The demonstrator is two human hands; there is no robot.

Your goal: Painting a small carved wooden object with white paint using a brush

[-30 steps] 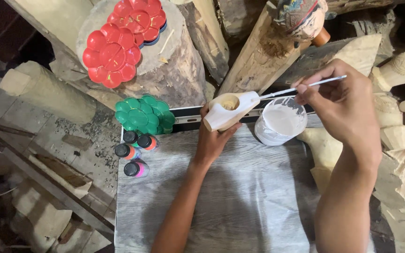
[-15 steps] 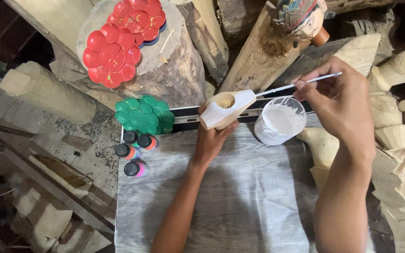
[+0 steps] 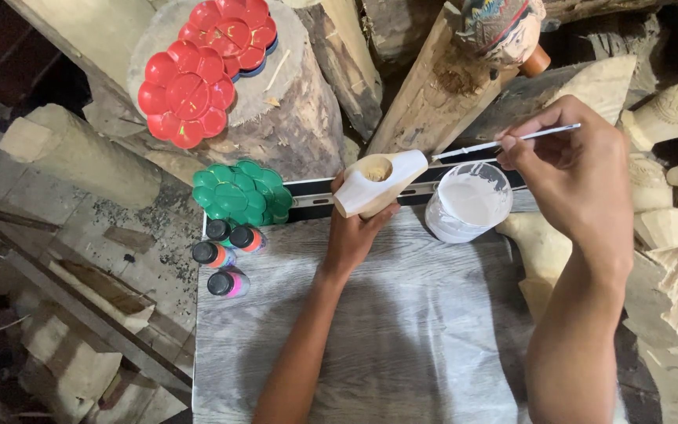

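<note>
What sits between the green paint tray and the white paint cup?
The left hand holding a wooden carving, in the head view.

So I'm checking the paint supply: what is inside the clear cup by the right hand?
The clear cup holds white paint, its surface showing from above. How deep it goes cannot be seen. The right hand holds a brush above it.

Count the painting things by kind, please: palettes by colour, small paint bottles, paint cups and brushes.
Red flower-shaped palettes: 2
Green flower-shaped palettes: 1
Small paint bottles with black caps: 4
Cups of white paint: 1
Brushes, held in the right hand: 1
Total: 9
</note>
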